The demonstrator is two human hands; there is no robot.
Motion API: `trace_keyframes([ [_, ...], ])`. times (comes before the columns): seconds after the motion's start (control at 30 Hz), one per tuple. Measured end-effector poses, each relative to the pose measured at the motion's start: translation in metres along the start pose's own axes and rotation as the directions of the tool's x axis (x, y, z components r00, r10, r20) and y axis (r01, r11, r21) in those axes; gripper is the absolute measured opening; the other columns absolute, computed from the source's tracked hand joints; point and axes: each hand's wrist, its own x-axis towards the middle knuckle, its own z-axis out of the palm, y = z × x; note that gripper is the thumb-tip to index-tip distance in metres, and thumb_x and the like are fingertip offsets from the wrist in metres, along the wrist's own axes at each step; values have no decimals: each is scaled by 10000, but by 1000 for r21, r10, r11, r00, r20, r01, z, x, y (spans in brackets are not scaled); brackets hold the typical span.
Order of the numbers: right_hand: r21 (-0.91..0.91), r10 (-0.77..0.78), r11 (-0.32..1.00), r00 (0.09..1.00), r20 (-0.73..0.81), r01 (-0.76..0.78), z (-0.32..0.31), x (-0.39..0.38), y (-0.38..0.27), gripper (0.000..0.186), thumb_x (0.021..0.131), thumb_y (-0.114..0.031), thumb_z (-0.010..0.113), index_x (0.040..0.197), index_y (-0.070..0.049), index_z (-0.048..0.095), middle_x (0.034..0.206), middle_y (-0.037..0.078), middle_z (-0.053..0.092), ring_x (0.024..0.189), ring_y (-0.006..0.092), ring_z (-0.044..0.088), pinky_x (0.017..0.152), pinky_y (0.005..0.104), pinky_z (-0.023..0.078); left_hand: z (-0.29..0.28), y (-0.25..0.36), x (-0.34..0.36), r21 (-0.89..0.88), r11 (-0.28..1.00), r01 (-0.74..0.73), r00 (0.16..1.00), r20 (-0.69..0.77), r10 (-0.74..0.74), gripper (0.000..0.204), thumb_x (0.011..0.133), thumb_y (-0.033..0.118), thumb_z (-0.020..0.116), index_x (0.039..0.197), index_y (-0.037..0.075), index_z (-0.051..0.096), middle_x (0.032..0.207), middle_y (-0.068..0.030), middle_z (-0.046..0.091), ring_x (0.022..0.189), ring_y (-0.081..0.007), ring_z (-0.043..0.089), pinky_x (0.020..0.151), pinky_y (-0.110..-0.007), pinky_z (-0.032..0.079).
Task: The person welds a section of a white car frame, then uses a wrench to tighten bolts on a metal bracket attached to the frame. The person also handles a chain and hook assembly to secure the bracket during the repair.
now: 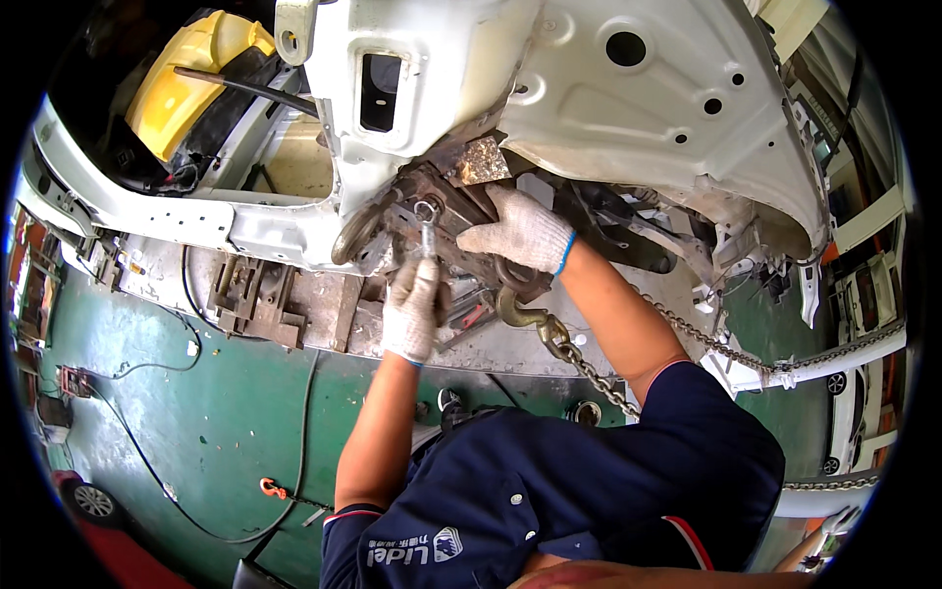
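My left hand (411,309), in a whitish work glove, is closed around the shaft of a ring wrench (428,236). The wrench's ring end sits up against a rusty metal clamp (453,201) under the white car body (608,108). My right hand (525,232), gloved with a blue cuff, lies against the clamp's right side, thumb and fingers spread; the tips of its fingers are partly hidden. Below the clamp hangs a large hook (520,310) joined to a heavy chain (579,363).
A grey metal bench (324,280) runs beneath the car body, bearing rusty clamp blocks (257,302). Black hoses (307,422) and an orange hook (272,488) lie on the green floor. Another chain (711,346) stretches to the right. A yellow part (186,83) is at upper left.
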Motion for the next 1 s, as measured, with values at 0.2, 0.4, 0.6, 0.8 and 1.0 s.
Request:
trace_keyframes([
  [0.2, 139, -45, 990, 998, 41, 39, 0, -1, -3, 686, 798, -367, 881, 1307, 44, 674, 1184, 252, 763, 1123, 360, 731, 1004, 431, 559, 48, 0, -10, -378, 915, 138, 982, 174, -76, 453, 1123, 518, 554, 1017, 83, 622, 698, -71, 633, 532, -198, 518, 513, -327, 405],
  [0.4, 29, -53, 998, 998, 18, 52, -1, 1, 0, 715, 801, -366, 884, 1317, 74, 658, 1245, 265, 749, 1152, 367, 726, 1027, 432, 553, 17, -4, 9, -11, 999, 52, 997, 63, -51, 455, 1147, 507, 519, 907, 130, 609, 620, 15, 535, 467, -95, 435, 451, -273, 311],
  [0.6, 1, -37, 999, 998, 43, 37, -2, 2, -3, 724, 826, -342, 879, 1343, 98, 626, 1262, 272, 740, 1173, 349, 716, 1048, 418, 541, -51, 20, 55, 556, 756, -345, 937, 251, 243, 487, 1097, 552, 604, 987, 83, 676, 740, 59, 546, 636, -47, 445, 568, -240, 368],
  [0.8, -17, 3, 1000, 1000, 18, -3, -2, 0, -7, 697, 789, -388, 887, 1241, 100, 678, 1169, 281, 755, 1079, 351, 735, 988, 420, 558, -55, 11, 57, 433, 838, -331, 944, 164, 287, 378, 1105, 433, 649, 952, 88, 676, 710, 31, 581, 627, -83, 477, 564, -272, 397],
  [1.0, -111, 9, 994, 1000, 24, -6, -3, 2, -7, 707, 782, -443, 877, 1201, 96, 693, 1129, 292, 751, 1044, 381, 734, 944, 449, 569, 5, -5, 4, -103, 992, 78, 996, 54, -73, 428, 1089, 562, 607, 969, 154, 659, 667, 28, 556, 525, -93, 451, 483, -264, 298],
])
